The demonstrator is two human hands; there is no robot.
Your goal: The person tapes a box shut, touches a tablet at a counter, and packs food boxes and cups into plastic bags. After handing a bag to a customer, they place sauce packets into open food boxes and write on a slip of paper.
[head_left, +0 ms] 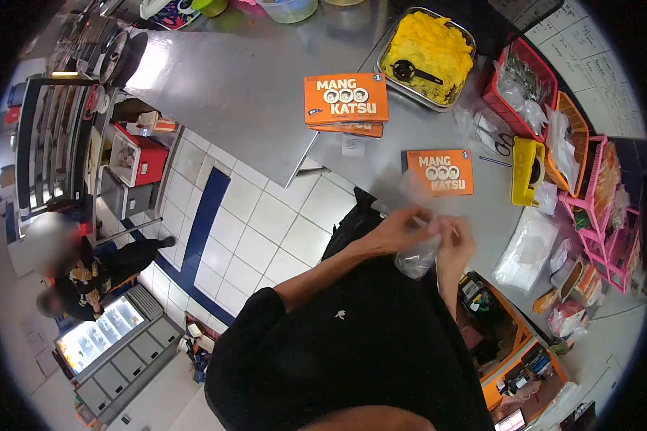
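Clear plastic bag [417,257] hangs crumpled between both hands in the head view, held in the air just off the near edge of the steel counter [251,93] and in front of the person's black shirt. The left hand [397,231] reaches in from the left on a bare forearm and pinches the bag's upper edge with its fingers closed on the film. The right hand [456,244] comes up from below and clamps the same edge from the other side, so the two hands nearly meet at the top of the bag. Just beyond the hands lies a single orange box [438,172] printed MANG KATSU, and farther back on the counter sits a stack of orange boxes [346,98] with the same print. Behind those stands a metal tray [389,44] of yellow food with a black scoop [413,72] lying in it. To the right lie a flat pile of clear bags [528,248], a yellow holder [525,172], a red basket [519,80] and pink racks [602,215].
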